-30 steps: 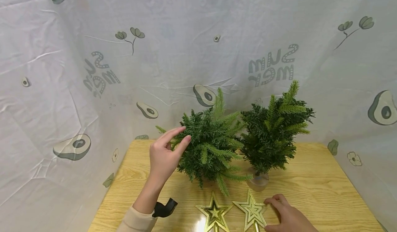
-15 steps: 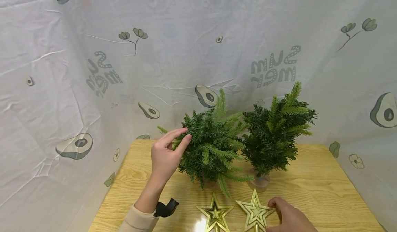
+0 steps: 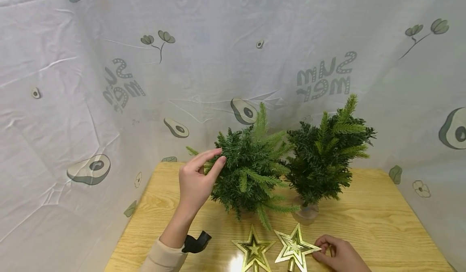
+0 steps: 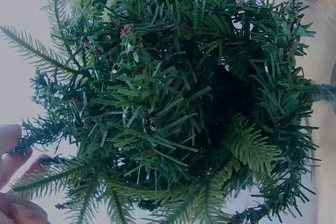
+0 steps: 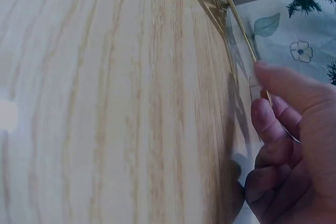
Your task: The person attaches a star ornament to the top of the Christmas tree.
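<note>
My left hand (image 3: 196, 183) is raised beside the left artificial Christmas tree (image 3: 251, 167), thumb and fingertips a little apart at its branches. In the left wrist view the fingers (image 4: 10, 169) lie near the branch tips; no firm grip shows. My right hand (image 3: 340, 254) pinches one point of a gold star tree topper (image 3: 295, 247) between thumb and fingers, low at the table's front. The right wrist view shows this star edge-on, tilted up off the wood. Left of it, a second gold star topper (image 3: 253, 248) lies on the table.
A second artificial tree (image 3: 322, 154) stands at the right on a round base (image 3: 306, 214). Both trees are on a wooden table (image 3: 382, 219), with a printed white cloth (image 3: 218, 62) hanging behind and at the sides. A black strap (image 3: 196, 243) is on the left wrist.
My right hand has closed on a star point and tilted that star, turning its point to the right. The left hand stays at the tree; the view has shifted slightly.
</note>
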`<state>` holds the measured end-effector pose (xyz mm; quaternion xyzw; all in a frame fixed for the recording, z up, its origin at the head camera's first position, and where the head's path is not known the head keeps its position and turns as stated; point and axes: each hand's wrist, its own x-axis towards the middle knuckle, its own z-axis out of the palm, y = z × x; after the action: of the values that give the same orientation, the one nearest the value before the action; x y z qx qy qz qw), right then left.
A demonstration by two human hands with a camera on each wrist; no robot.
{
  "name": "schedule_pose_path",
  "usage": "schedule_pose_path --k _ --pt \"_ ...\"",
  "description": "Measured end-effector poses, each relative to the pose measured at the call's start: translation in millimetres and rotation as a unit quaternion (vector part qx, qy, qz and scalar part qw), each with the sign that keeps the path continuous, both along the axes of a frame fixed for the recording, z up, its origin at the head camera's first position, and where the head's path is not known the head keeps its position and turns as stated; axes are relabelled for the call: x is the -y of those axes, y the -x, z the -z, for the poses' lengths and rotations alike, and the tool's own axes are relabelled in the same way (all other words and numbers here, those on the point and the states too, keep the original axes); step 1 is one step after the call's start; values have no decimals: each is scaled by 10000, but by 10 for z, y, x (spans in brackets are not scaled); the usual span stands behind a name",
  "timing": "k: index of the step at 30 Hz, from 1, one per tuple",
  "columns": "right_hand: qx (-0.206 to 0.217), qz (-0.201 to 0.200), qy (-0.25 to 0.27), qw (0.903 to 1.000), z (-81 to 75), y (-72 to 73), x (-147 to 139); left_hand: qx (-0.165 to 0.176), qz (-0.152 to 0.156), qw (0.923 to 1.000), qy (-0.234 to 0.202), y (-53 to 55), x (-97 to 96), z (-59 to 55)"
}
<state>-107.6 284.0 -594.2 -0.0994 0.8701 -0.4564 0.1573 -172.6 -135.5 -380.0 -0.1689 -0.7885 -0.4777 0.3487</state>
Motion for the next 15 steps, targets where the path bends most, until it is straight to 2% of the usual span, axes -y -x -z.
schedule_pose_path --k 9,15 --pt "694 458 838 9930 1 29 3 42 12 10000 -32 5 8 3" --pt "769 731 1024 9891 -12 21 22 -1 29 10000 -30 10 6 7"
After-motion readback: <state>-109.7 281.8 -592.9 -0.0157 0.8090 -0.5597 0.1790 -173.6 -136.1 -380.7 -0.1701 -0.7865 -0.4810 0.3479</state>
